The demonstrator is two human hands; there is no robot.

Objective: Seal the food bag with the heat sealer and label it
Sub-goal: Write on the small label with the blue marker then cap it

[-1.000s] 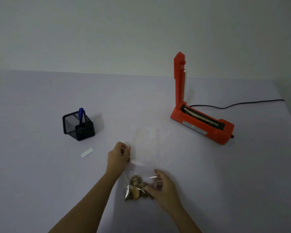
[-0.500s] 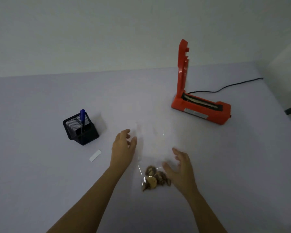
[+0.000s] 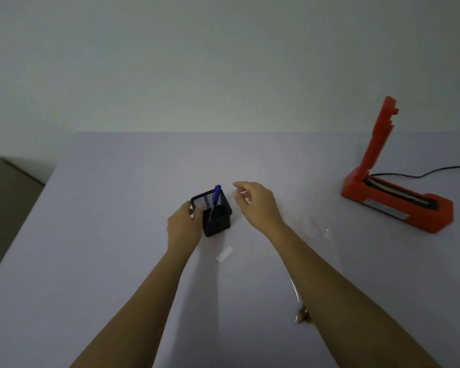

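A black mesh pen holder (image 3: 218,221) stands mid-table with a blue pen (image 3: 216,195) upright in it. My left hand (image 3: 185,225) grips the holder's left side. To the holder's right hovers my right hand (image 3: 258,204), its fingers apart and empty, a short way from the pen. A small white label (image 3: 224,253) lies just in front of the holder. The clear food bag (image 3: 314,232) lies flat under my right forearm, with its brown contents (image 3: 302,316) partly hidden by the arm. The red heat sealer (image 3: 393,200) sits at the right, its arm raised.
The sealer's black cord (image 3: 422,173) runs off to the right. The table's left edge (image 3: 24,216) drops beside a grey object (image 3: 3,197) on the left. A pale wall backs the table.
Both hands left the bag and moved left to the pen holder. The left hand took hold of the holder. The view swung left, so the sealer now sits far right.
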